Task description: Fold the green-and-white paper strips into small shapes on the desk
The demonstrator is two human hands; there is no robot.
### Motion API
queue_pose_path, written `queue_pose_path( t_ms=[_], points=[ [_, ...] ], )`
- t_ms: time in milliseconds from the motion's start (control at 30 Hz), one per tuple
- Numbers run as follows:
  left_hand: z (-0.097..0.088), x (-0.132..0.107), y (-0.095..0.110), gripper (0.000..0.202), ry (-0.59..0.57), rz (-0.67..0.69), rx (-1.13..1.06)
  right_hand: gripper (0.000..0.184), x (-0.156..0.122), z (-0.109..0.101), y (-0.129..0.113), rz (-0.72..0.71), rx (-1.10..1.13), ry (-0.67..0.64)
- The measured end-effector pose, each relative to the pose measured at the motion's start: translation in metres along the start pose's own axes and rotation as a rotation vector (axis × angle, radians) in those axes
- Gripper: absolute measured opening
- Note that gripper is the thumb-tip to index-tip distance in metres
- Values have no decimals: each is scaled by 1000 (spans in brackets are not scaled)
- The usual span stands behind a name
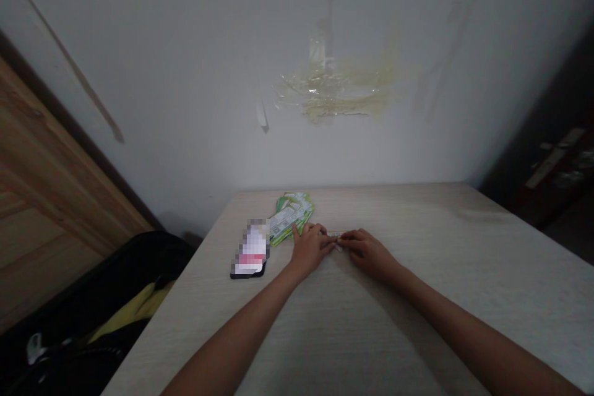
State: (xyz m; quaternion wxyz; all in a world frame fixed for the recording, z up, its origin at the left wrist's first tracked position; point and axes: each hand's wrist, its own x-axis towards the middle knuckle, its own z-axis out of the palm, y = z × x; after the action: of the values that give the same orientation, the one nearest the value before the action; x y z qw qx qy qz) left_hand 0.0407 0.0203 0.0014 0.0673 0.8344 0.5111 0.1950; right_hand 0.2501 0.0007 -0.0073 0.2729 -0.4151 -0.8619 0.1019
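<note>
My left hand and my right hand meet over the middle of the table. Between their fingertips is a small pale printed piece, mostly covered by the fingers, so its kind cannot be made out. The thumb and forefinger of the right hand pinch its right end. On its left side the left fingers are closed at it, with the thumb stretched toward the right hand. Just beyond and left of my left hand lies a loose pile of green-and-white printed papers or packets.
A phone with a lit, blurred-out screen lies left of the pile. The pale wood-grain table meets a wall with old tape on it. Dark bags with yellow cloth sit beyond the table's left edge, near a wooden panel.
</note>
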Motion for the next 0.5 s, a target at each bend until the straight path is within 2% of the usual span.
queue_pose_path(
  t_ms=[100,300,500],
  points=[
    [0,1,2,20,3,-27,-9,36,2,1,-1,-3,-20,4],
    [-1,4,3,19,65,-58,-8,13,8,6,-6,68,-83,47],
    [-3,4,-1,18,69,-107,-26,14,10,10,-11,99,-179,60]
  ],
)
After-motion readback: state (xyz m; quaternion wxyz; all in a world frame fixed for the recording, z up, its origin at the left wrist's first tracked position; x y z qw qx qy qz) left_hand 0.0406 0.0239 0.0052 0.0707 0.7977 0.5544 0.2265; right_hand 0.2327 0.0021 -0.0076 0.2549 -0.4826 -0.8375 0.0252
